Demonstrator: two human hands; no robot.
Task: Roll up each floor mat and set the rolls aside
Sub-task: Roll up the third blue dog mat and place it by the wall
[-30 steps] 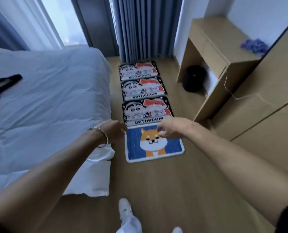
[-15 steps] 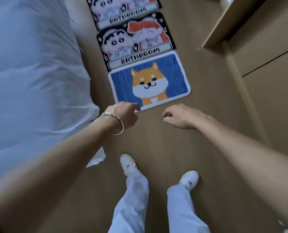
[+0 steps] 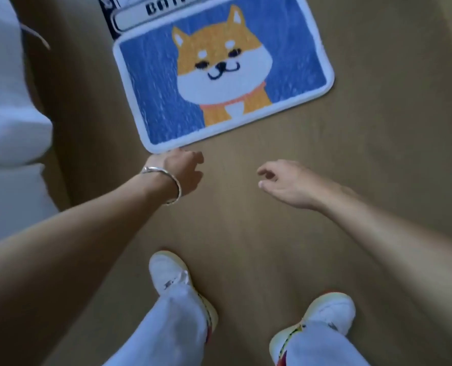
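Since the blue dog mat (image 3: 223,75) lies flat and unrolled on the wood floor (image 3: 378,159), the rolling has not yet begun.

The left hand (image 3: 182,167) sits right at the mat's near left corner, its fingers loosely curled with nothing in them. Whether the knuckles touch the white rim cannot be told. The right hand (image 3: 288,183) hangs short of the mat's near edge, apart from it, with its fingers relaxed, spread and empty.

Judging by its tufted pile and thick rounded border, the mat looks soft, light and floppy rather than stiff. It should bend into a roll without a fight. Its backing may cling to the floor, so the edge probably has to be peeled up rather than slid. The sensible hold is along the near edge, one hand toward each near corner, so that the roll starts square and does not skew into a cone.

- **Mats:** two are in view, the dog mat whole and a black-edged lettered mat (image 3: 150,14) butted against its far edge, mostly cut off by the frame.
- **Hands:** two.
- **Bracelet:** one silver bracelet (image 3: 173,180) on the left wrist.
- **Shoes:** two white shoes, the left shoe (image 3: 166,273) and the right shoe (image 3: 333,310), both well short of the mat's near edge.
- **Bedding:** white bedding (image 3: 5,101) hangs off to the mat's left.
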